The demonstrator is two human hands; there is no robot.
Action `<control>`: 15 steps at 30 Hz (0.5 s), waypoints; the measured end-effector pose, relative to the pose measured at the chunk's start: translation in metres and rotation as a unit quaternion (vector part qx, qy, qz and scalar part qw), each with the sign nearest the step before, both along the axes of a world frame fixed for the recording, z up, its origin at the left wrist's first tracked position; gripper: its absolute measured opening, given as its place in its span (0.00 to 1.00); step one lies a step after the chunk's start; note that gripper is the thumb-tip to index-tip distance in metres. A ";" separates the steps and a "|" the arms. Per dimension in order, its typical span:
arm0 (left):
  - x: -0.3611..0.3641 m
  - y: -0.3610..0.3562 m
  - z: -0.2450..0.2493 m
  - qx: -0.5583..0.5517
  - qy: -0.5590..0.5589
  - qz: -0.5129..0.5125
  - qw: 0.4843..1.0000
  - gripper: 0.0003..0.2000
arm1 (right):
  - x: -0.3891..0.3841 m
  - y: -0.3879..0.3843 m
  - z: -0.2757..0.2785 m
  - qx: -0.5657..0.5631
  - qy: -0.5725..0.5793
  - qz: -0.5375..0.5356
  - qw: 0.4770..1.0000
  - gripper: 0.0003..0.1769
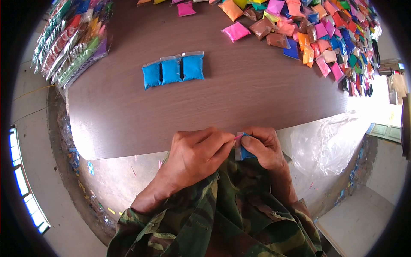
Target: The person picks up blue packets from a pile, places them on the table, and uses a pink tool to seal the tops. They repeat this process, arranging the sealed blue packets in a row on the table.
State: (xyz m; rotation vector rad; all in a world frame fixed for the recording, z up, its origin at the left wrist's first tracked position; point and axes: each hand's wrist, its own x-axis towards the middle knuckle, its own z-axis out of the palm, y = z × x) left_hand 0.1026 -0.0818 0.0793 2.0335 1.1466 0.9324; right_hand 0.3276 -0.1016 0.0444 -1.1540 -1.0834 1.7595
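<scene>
My right fingers (249,141) grip a small blue packet (248,153) with a clear edge, upright at the desk's (205,107) near edge; a thin pink piece (238,137) touches it.

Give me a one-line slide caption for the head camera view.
Two hands work at a small blue packet near three matching blue packets on a table.

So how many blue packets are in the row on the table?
3, side by side on the table: left packet, middle packet and right packet. None looks hidden.
</scene>
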 end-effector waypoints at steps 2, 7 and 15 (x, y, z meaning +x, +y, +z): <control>0.002 -0.002 -0.002 0.025 0.008 0.004 1.000 0.07 | 0.002 0.001 0.002 -0.003 -0.012 0.006 1.000 0.13; 0.005 -0.011 -0.010 0.072 0.046 0.013 0.996 0.09 | -0.001 0.003 0.007 0.034 -0.077 0.015 0.996 0.12; 0.008 -0.017 -0.022 0.160 0.115 0.022 0.980 0.09 | -0.002 0.003 0.008 0.065 -0.119 0.018 0.991 0.12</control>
